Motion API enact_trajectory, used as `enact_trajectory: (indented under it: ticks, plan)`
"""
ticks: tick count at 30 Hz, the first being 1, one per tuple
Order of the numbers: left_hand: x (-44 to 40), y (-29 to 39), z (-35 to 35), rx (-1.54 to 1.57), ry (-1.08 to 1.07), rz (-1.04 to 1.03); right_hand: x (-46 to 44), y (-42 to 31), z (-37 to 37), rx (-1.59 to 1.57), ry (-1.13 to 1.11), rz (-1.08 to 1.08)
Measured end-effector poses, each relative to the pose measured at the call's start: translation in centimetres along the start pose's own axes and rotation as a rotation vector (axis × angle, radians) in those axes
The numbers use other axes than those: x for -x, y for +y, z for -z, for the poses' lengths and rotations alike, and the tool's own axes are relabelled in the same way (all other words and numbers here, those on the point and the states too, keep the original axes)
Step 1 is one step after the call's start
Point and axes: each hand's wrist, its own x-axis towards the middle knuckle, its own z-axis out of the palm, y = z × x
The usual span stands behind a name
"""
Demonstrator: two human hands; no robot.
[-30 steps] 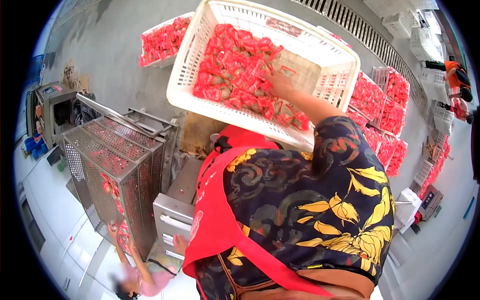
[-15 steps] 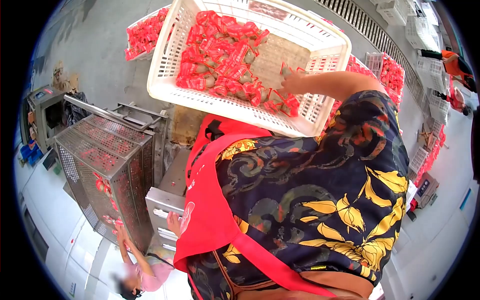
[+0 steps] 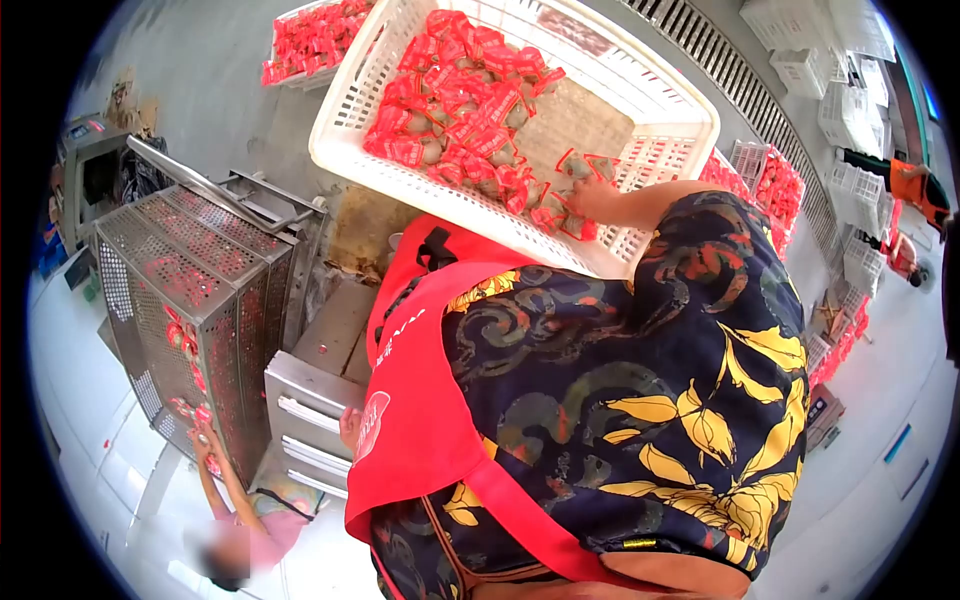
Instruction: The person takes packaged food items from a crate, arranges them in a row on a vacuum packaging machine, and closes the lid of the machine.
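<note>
Inside a large white plastic basket (image 3: 665,84), my right hand (image 3: 594,198) touches red-wrapped packets near the right end. Its fingers are bent around a packet with a greyish item inside. Many red packets (image 3: 460,100) are heaped toward the basket's left side, and part of the brown basket floor shows. Low on the left, beside my red apron (image 3: 415,400), only a small part of my left hand (image 3: 350,428) shows, next to a metal-edged unit with white slats (image 3: 315,425). The apron hides the rest of that hand.
A perforated metal bin (image 3: 200,300) stands at the left, where a person in pink (image 3: 265,530) handles red packets. More crates of red packets (image 3: 318,42) stand beyond the basket and at the right. Other people (image 3: 915,190) are at the far right.
My right hand first moved rightward across the basket, then down slightly onto packets near its right end. The view has shifted. The other person's hands remain at the metal bin.
</note>
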Motion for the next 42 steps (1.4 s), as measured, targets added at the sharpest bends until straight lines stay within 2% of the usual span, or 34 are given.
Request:
enact_trajectory:
  ticks: [2, 4, 8, 9, 14, 15, 16, 20, 21, 23, 24, 25, 27, 28, 30, 31, 32, 33, 35, 37, 39, 40, 42]
  plan:
    - [-0.4, -1.5, 0.0, 0.006, -0.008, 0.019, -0.5, -0.7, 0.8, 0.056, -0.045, 0.063]
    - [1.2, -1.4, -1.9, 0.008, -0.007, 0.045, 0.7, 2.1, 1.0, -0.218, 0.032, 0.098]
    - [3.8, -1.0, -4.5, 0.008, -0.016, 0.075, 4.6, 2.0, 3.1, -0.217, 0.031, 0.1]
    - [1.8, -3.0, -3.1, 0.01, -0.031, 0.08, 4.7, -0.5, 4.1, -0.217, 0.041, 0.08]
    - [6.0, -3.2, -8.6, 0.029, -0.016, 0.109, 3.9, 2.1, 0.2, -0.248, 0.167, 0.007]
    - [5.7, -2.9, -8.1, 0.037, -0.024, 0.097, 2.9, 1.6, -0.6, -0.261, 0.209, -0.027]
    - [2.4, -5.2, -3.4, 0.036, -0.038, 0.104, 1.9, -3.5, 1.6, -0.25, 0.212, -0.079]
    - [2.6, -5.0, -3.8, 0.044, -0.054, 0.094, -4.3, 0.9, -5.4, -0.293, 0.126, -0.191]
    - [2.6, -5.0, -4.1, 0.043, -0.059, 0.091, -3.8, 2.1, -3.9, -0.282, 0.126, -0.19]
    - [2.4, -4.1, -4.1, 0.032, -0.067, 0.075, -1.1, 3.7, 1.4, -0.488, 0.264, -0.064]
    - [2.1, -3.2, -4.2, 0.019, -0.067, 0.056, -1.5, 4.8, 2.2, -0.474, 0.255, -0.057]
    - [1.7, -2.1, -4.3, 0.007, -0.076, 0.031, -0.9, 5.9, 3.4, -0.592, 0.393, 0.027]
    - [0.0, -1.1, -4.5, 0.009, -0.15, -0.131, 1.9, 6.7, 7.2, -0.769, 0.479, -0.118]
    - [1.1, 3.8, -5.7, -0.054, -0.1, -0.065, 3.2, 6.9, 8.9, -0.761, 0.483, -0.121]
    - [-1.3, 6.3, -6.5, -0.05, -0.145, -0.264, 4.8, 7.2, 11.6, -0.905, 0.576, -0.299]
    - [-1.1, 9.4, -8.4, 0.011, -0.153, -0.279, 5.1, 8.1, 11.5, -0.892, 0.583, -0.298]
    - [-0.6, 12.6, -10.4, 0.072, -0.159, -0.295, 5.3, 9.2, 11.0, -1.021, 0.717, -0.247]
    - [-0.5, 15.0, -12.0, 0.108, -0.222, -0.365, 5.8, 9.7, 11.0, -1.148, 0.853, -0.19]
    - [-0.4, 19.1, -15.6, 0.187, -0.342, -0.503, 8.8, 8.7, 13.9, -1.178, 0.877, -0.213]
    - [-0.1, 24.4, -17.4, 0.29, -0.499, -0.47, 9.6, 4.3, 18.6, -1.159, 0.931, -0.212]
    - [1.4, 27.9, -20.4, 0.354, -0.691, -0.489, 11.5, 1.1, 22.9, -1.066, 0.877, -0.153]
    - [2.6, 28.8, -23.6, 0.452, -0.802, -0.472, 11.9, 1.1, 23.8, -1.014, 0.915, -0.074]
    - [4.5, 30.3, -25.3, 0.655, -1.056, -0.44, 12.5, -2.8, 27.2, -0.895, 0.929, 0.048]
